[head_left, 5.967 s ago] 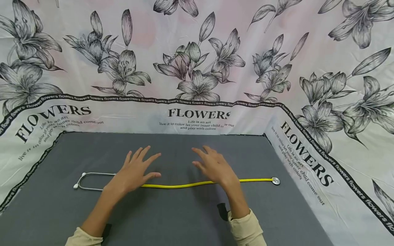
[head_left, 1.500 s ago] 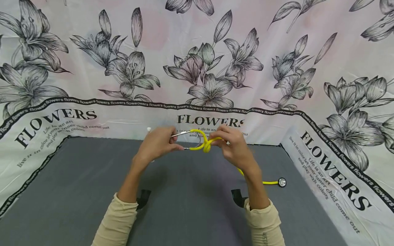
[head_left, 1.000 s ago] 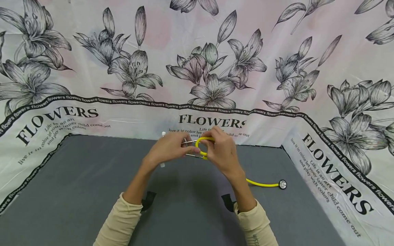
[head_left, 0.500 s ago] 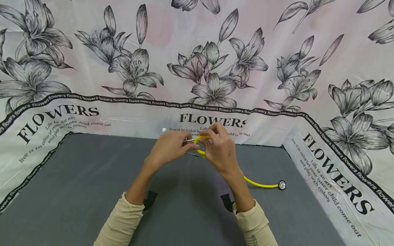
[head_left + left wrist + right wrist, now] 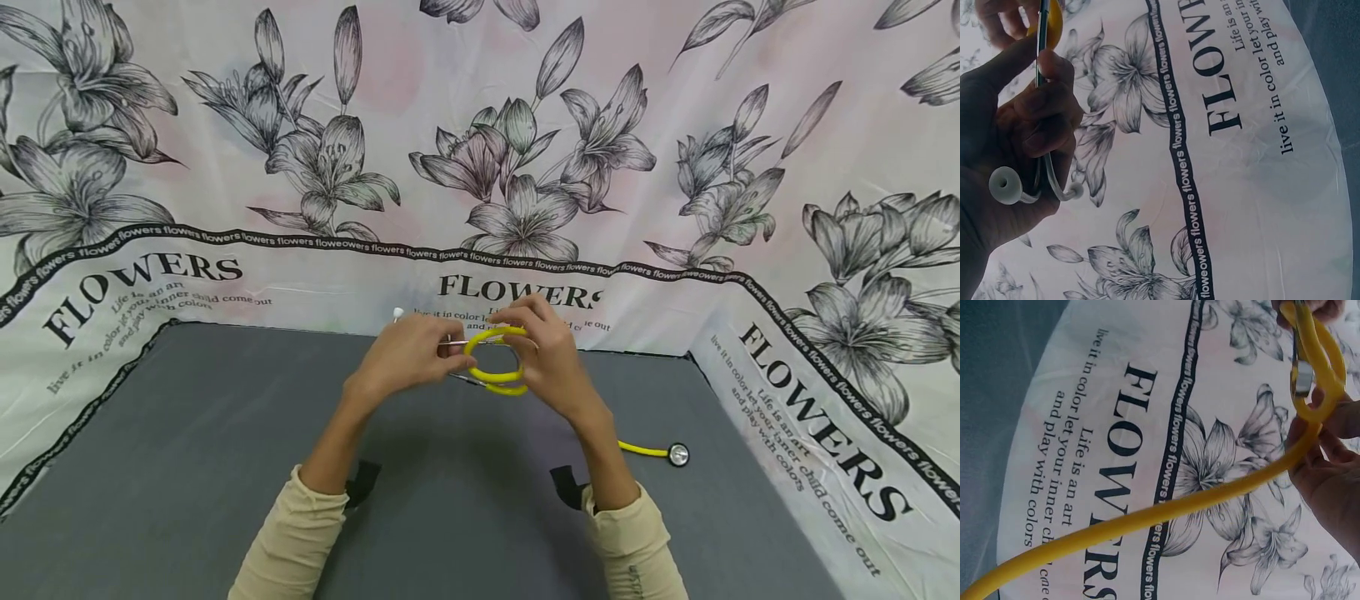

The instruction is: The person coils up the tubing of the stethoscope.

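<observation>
You have the stethoscope (image 5: pixel 495 377) between your grips, the left grip (image 5: pixel 408 354) clamped on its slim, shiny metal tubes (image 5: pixel 1042 47) and the right grip (image 5: pixel 558 360) pinching its smooth, rubbery-looking yellow tube (image 5: pixel 1141 519), looped just beside the left grip. Your left wrist view shows both rounded white ear tips (image 5: pixel 1005 185) close by the left grip, where the head view shows only one; the head view alone shows the disc-shaped chest piece (image 5: pixel 678 455) on the grey surface (image 5: pixel 465 525), right of the right grip. Creased, flower-printed cloth (image 5: pixel 465 75) rises behind both grips.
</observation>
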